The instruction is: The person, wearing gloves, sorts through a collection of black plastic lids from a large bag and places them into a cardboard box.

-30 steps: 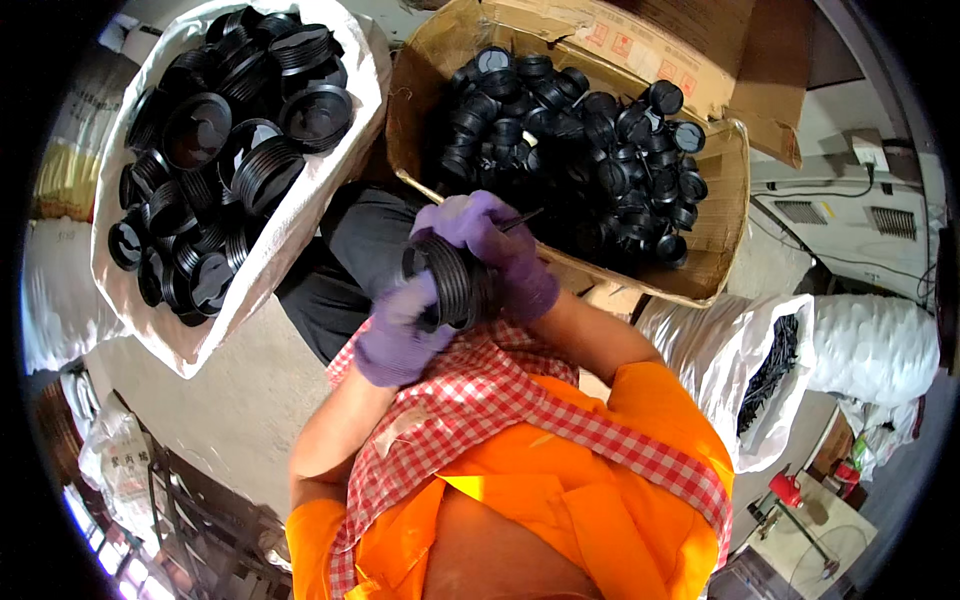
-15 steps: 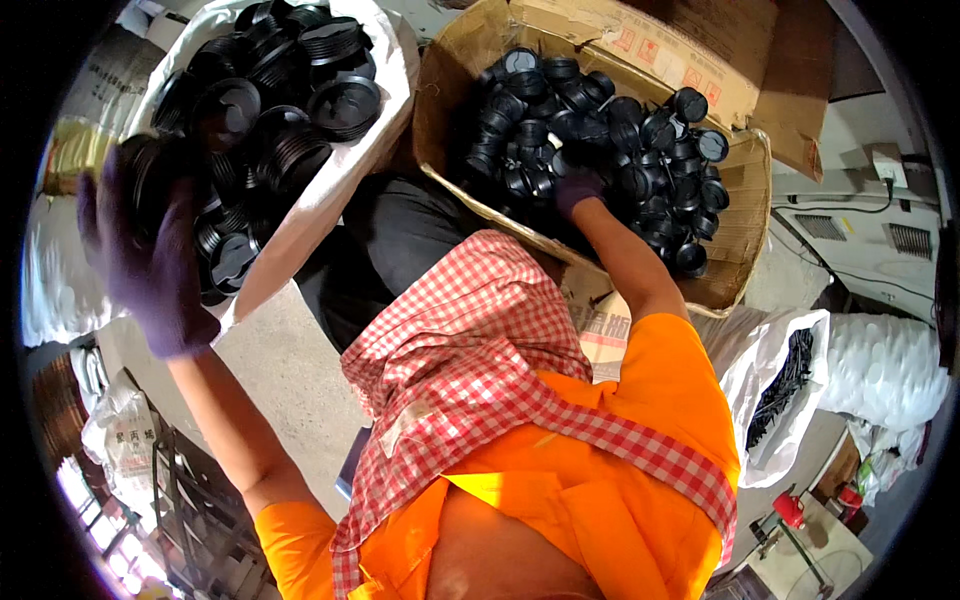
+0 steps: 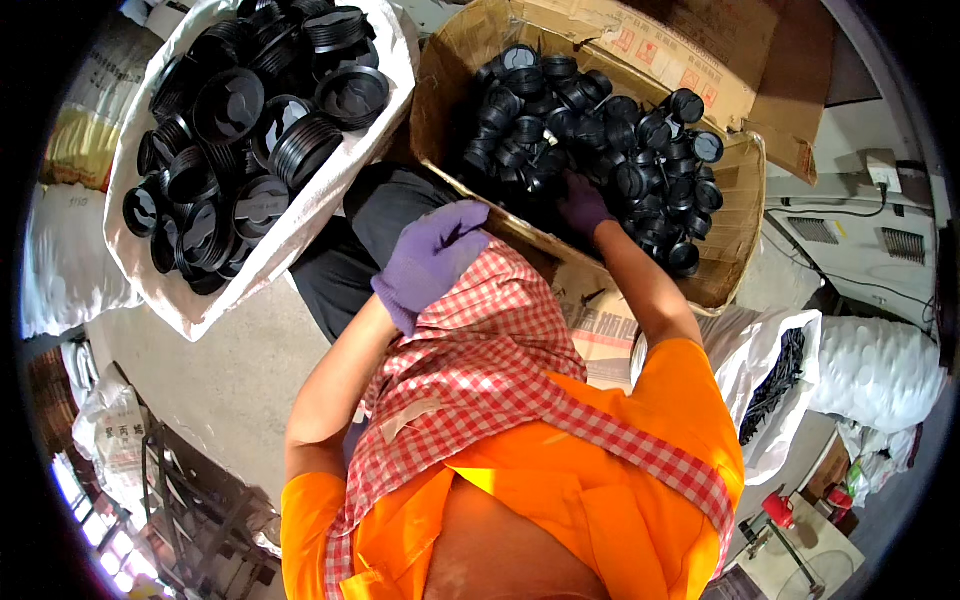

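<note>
Two gloved hands are yours: your right hand (image 3: 583, 205) reaches into the cardboard box (image 3: 735, 230) and is buried among the small black caps (image 3: 600, 130), its fingers curled down into the pile; you cannot tell whether it grips one. Your left hand (image 3: 432, 260) hangs loose and holds nothing, fingers half bent, over the checked cloth (image 3: 500, 370) on your lap, just beside the box's near wall. To your left, well apart from that hand, a white sack (image 3: 290, 230) lies open and full of larger black threaded rings (image 3: 250, 130). The box sits straight ahead of you, tilted toward you, flaps open, with another white sack (image 3: 780, 370) by your right side
</note>
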Tool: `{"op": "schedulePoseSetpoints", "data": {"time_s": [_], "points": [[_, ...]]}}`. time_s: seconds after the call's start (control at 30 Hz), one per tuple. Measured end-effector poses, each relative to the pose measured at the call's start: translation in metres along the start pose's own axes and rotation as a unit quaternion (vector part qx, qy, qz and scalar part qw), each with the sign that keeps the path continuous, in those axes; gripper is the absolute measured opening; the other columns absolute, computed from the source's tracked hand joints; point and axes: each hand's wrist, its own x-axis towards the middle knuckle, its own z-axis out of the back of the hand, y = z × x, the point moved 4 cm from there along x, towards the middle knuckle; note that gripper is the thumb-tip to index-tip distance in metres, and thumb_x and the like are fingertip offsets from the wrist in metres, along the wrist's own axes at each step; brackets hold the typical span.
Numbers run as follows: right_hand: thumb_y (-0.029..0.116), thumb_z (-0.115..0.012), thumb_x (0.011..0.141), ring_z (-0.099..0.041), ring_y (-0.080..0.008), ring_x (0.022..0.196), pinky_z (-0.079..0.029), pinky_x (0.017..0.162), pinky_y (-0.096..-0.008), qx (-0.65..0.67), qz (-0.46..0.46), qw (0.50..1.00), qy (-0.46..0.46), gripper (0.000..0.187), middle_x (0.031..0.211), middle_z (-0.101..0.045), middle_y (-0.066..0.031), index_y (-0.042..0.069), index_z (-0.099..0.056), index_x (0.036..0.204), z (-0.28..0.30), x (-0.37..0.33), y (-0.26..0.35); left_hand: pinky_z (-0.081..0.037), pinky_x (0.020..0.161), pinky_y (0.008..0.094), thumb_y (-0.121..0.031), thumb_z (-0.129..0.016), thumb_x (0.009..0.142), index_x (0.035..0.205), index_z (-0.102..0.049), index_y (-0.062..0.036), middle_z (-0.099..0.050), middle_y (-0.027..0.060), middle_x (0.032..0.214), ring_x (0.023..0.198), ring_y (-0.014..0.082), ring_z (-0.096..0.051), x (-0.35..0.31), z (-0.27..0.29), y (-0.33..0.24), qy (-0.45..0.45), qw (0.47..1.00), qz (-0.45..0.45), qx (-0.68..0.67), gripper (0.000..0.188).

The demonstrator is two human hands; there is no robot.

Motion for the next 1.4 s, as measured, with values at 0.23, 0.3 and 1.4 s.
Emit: {"op": "schedulePoseSetpoints", "data": {"time_s": [0.23, 0.3, 1.4], "points": [[0.033, -0.056, 0.082, -0.049, -0.0374, 0.119, -0.042, 0.098, -0.0408, -0.146, -0.075, 0.978, 0.131, 0.063, 0.133, -0.047, -0.0220, 0.008, -0.037, 0.137, 0.012, 0.058, 0.030, -0.042, 0.087, 0.0240, -0.007, -0.061, 0.087, 0.118, -0.056, -0.0008, -0.058, 0.0011, 0.106, 0.096, 0.0095, -0.052, -0.022, 0.026, 0.010, -0.028, 1.000, -0.002, -0.003, 0.032], [0.043, -0.057, 0.080, -0.050, -0.0362, 0.118, -0.041, 0.099, -0.0416, -0.066, -0.173, 0.982, 0.039, 0.062, 0.131, -0.049, -0.0205, 0.006, -0.048, 0.130, -0.005, 0.066, 0.036, -0.042, 0.087, 0.0241, -0.006, -0.061, 0.087, 0.117, -0.056, -0.0008, -0.057, 0.0008, 0.105, 0.096, 0.0093, -0.052, -0.024, 0.023, 0.012, -0.024, 1.000, 0.001, 0.019, 0.031], [0.012, -0.068, 0.078, -0.057, -0.0216, 0.071, -0.045, 0.065, -0.0370, 0.562, 0.136, 0.600, 0.552, 0.011, 0.072, -0.059, -0.0058, 0.005, -0.061, 0.080, 0.145, -0.103, 0.215, -0.049, 0.072, 0.0321, -0.011, -0.064, 0.079, 0.126, -0.047, 0.0001, -0.059, 0.0102, 0.105, 0.088, 0.0189, -0.059, -0.059, 0.044, -0.041, 0.034, 0.982, -0.161, 0.090, 0.051]]}}
